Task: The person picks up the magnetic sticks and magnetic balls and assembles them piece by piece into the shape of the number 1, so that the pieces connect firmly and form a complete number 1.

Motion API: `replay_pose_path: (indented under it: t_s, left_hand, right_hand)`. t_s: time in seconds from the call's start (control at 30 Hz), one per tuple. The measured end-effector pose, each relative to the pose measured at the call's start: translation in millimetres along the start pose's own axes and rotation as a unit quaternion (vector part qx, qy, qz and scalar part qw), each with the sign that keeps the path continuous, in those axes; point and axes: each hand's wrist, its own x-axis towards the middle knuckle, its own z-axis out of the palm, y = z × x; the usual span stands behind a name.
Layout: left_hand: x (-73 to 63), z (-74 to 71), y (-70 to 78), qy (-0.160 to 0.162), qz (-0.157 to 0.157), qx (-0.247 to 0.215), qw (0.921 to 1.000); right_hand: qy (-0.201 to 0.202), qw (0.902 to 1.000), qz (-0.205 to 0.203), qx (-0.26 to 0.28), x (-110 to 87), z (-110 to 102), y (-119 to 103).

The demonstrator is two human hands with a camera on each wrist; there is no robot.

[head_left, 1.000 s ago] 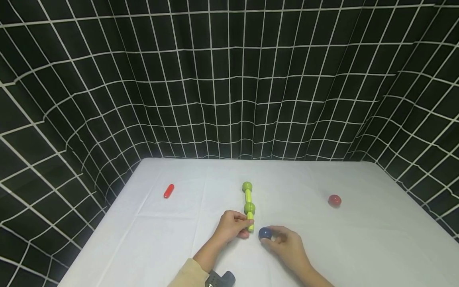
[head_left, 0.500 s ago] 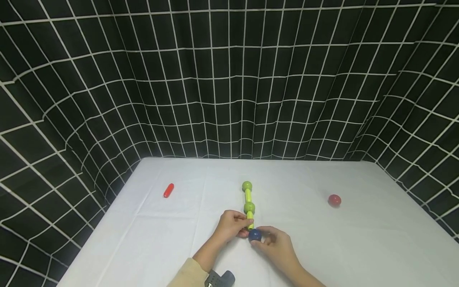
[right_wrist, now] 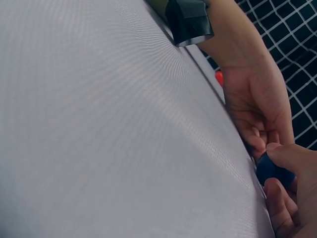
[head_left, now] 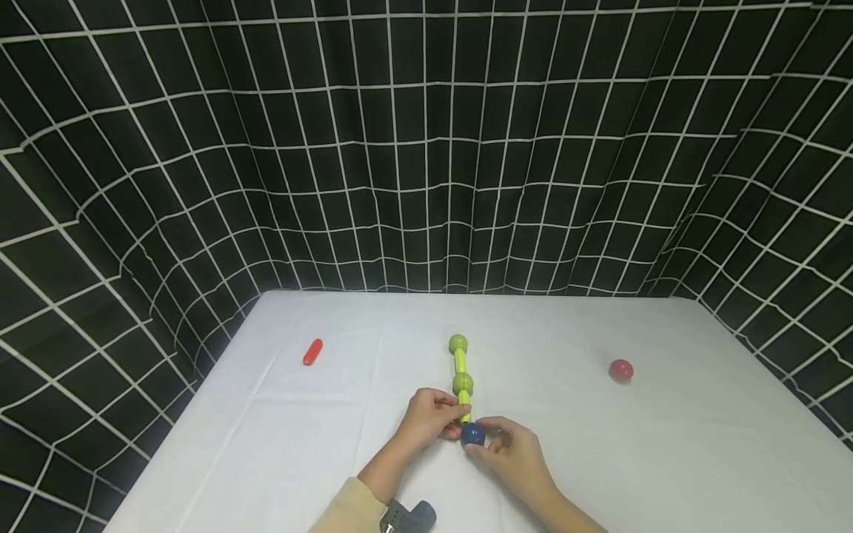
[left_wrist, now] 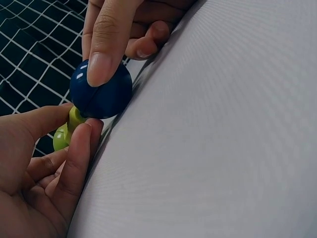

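Note:
A chain of two green balls and two yellow-green rods lies along the middle of the white table. My left hand [head_left: 426, 416] pinches the near yellow-green rod [head_left: 464, 400] between thumb and fingers. Between the thumb and fingers of my right hand [head_left: 516, 451] is a dark blue ball [head_left: 473, 435], held right at that rod's near end. In the left wrist view the blue ball [left_wrist: 106, 96] meets the rod's tip, with a seam across its surface. Beyond the near rod come a green ball [head_left: 463, 383], another rod [head_left: 460, 360] and the far green ball [head_left: 457, 343].
A red rod [head_left: 312, 352] lies at the back left of the white table [head_left: 533, 348]. Off to the right sits a pinkish-red ball [head_left: 621, 370]. Black curtains [head_left: 426, 148] with a white grid surround the table. A dark device is strapped to my left wrist.
My right hand has moved left with the blue ball, from beside the near rod to its end. The left hand keeps its grip in the same place.

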Motion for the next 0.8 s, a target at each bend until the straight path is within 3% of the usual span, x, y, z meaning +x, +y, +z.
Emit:
replay_pose_path:
  t_s: [0.53,0.8]
  left_hand:
    - [-0.5,-0.2,-0.7,-0.006,0.018,0.011,0.9998]
    - [-2.1,-0.5,0.9,0.0,0.008,0.011,0.9999]
  right_hand:
    - [0.007,0.9997,-0.017,0.014,1.4,0.9,0.4]
    - [0.0,0.9999,-0.015,0.005,2.3,1.2,-0.7]
